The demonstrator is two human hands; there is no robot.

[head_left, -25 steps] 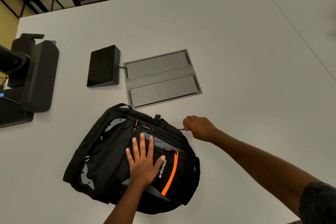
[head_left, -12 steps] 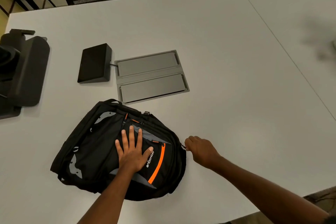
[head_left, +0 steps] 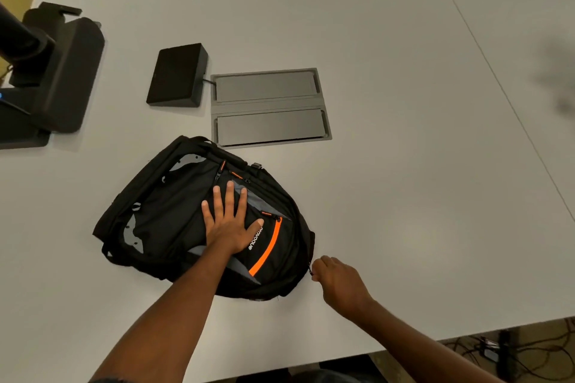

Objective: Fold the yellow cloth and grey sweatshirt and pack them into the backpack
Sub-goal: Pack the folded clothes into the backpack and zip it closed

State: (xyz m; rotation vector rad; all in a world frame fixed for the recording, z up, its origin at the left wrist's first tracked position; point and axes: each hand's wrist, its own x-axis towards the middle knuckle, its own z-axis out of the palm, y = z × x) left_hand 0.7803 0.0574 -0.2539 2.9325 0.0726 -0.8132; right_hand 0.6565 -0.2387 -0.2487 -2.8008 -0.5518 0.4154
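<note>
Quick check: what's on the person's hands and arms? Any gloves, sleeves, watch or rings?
The left hand and right hand are both bare: no gloves, rings, watch or wristband show. No sleeve is clearly visible anywhere up to the bottom edge of the frame.

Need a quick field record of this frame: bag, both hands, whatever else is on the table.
backpack: black with orange trim, lying flat on the white table
left hand: flat, fingers spread, pressing on the backpack's front
right hand: pinching the zipper pull at the backpack's near edge
black box: beyond the backpack, thin cable running to the grey hatch
grey hatch: two panels, set into the table
black stand: at the table's left side
</note>
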